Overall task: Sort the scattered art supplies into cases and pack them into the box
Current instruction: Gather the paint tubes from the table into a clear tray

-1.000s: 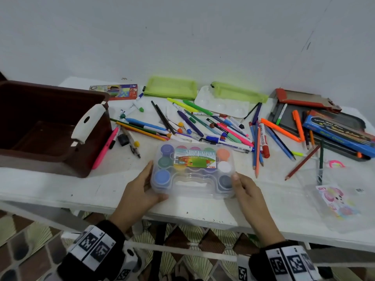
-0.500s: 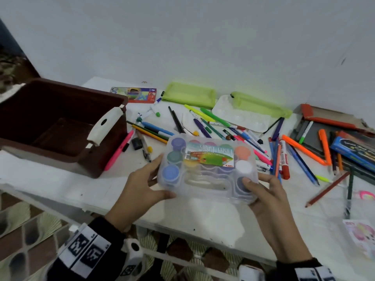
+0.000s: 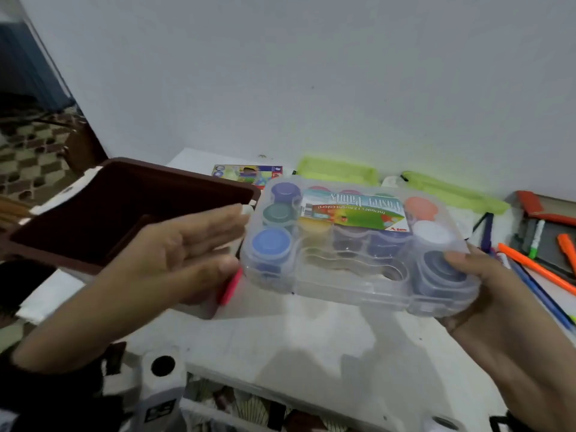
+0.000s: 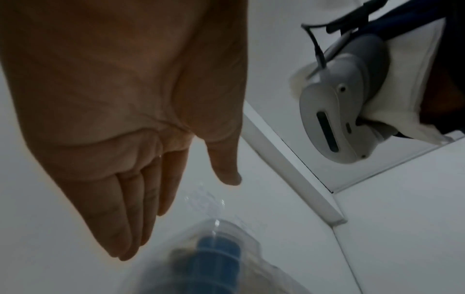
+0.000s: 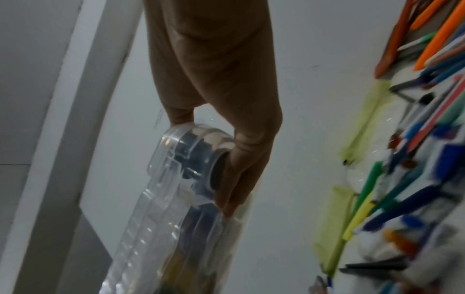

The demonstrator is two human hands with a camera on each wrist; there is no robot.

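right hand (image 3: 486,294) grips clear, rounded plastic paint case (image 3: 352,244); left hand (image 3: 174,257) flat.

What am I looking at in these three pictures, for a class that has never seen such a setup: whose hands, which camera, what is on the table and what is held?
No machine here: a person wears three cameras while tidying art supplies. The head view looks forward and down from the head; the other two look along each wrist toward the fingers.

The right hand grips one end of a clear paint case, thumb on top and fingers underneath, as the right wrist view also shows. The case is lifted off the white table. Through its lid you see round pots of colour.

The left hand is flat with straight fingers beside the other end; whether it touches the case cannot be told.

To the left stands a dark brown box. At the back lie green pouches, and at the right edge orange markers and pens.
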